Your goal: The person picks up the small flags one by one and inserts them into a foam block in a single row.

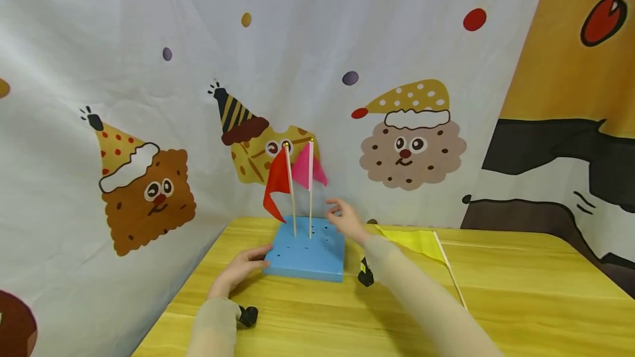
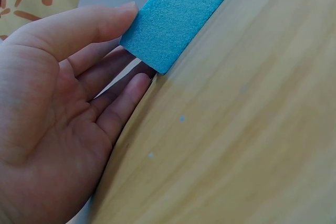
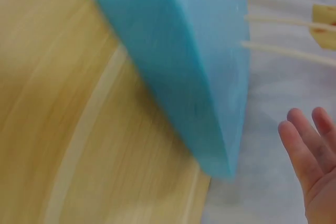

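Observation:
A blue foam block [image 1: 303, 260] with small holes in its top lies on the table. Two thin sticks stand in it, one bearing a red flag [image 1: 279, 178], the other a pink flag [image 1: 301, 165]. At the block's near left corner my left hand [image 1: 241, 270] touches its side with thumb and fingers; the left wrist view shows the thumb at the upper edge, some fingertips hidden behind the foam. My right hand [image 1: 349, 221] hovers over the block's far right side, apart from the sticks, its fingers loosely bent and holding nothing.
A yellow flag [image 1: 421, 242] on a stick lies on the wooden table [image 1: 536, 285], right of the block and beyond the right forearm. Behind the table hangs a white cloth [image 1: 307, 43] printed with cartoon biscuits. Each wrist carries a small black device.

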`<state>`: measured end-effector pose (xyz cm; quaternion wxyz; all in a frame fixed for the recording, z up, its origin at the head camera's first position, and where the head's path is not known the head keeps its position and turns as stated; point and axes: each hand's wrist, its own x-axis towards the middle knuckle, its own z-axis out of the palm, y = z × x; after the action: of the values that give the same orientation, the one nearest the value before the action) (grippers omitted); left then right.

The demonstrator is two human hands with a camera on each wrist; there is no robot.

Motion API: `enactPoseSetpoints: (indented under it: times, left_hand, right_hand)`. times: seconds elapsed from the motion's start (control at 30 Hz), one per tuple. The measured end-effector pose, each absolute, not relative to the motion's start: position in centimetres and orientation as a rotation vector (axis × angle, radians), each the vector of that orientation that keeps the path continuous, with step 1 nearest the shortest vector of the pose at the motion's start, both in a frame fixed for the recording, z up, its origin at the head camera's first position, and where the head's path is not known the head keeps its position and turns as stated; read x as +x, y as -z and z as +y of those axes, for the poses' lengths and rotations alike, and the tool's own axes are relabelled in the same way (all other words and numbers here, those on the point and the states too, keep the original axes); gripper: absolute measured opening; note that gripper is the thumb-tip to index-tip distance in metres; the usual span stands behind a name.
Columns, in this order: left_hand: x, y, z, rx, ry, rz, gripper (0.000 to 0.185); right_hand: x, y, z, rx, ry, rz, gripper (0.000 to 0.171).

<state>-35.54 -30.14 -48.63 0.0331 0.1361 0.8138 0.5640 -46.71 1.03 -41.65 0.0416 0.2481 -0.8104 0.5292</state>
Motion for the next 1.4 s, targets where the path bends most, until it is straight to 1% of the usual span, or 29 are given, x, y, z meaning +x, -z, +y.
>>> enactPoseSetpoints:
  times: [0.13, 0.43, 0.7, 0.9, 1.0, 1.13, 1.4]
  left_hand:
    - [-35.6, 48.4, -30.0, 0.456, -1.717, 2.503, 0.058]
    - [-35.4, 48.4, -30.0, 0.385, -1.709, 2.520, 0.058]
    - [-35.3, 48.5, -29.9, 0.313, -1.722, 2.478, 0.059]
    - [-35.4, 48.0, -29.6, 0.282, -1.718, 2.485, 0.059]
    - [-35.4, 48.0, -29.7, 0.278, -1.711, 2.485, 0.060]
    - [-35.6, 47.9, -29.7, 0.278, -1.687, 2.490, 0.061]
    - [-35.5, 47.9, -29.5, 0.249, -1.682, 2.495, 0.062]
  right_hand:
    - [-46.0, 41.9, 5.0, 0.689, -1.687, -2.481, 0.034]
    - [-44.4, 43.6, 14.3, 0.552, -1.747, -2.485, 0.037]
    - [-42.0, 45.9, 21.6, 0.412, -1.815, -2.461, 0.038]
    - [-40.7, 45.7, 26.2, 0.341, -1.854, -2.397, 0.042]
    - [-40.4, 45.9, 28.1, 0.322, -1.838, -2.450, 0.044]
    - [-39.9, 46.0, 30.1, 0.302, -1.853, -2.561, 0.043]
    - [-39.2, 44.9, 32.0, 0.253, -1.777, -2.673, 0.043]
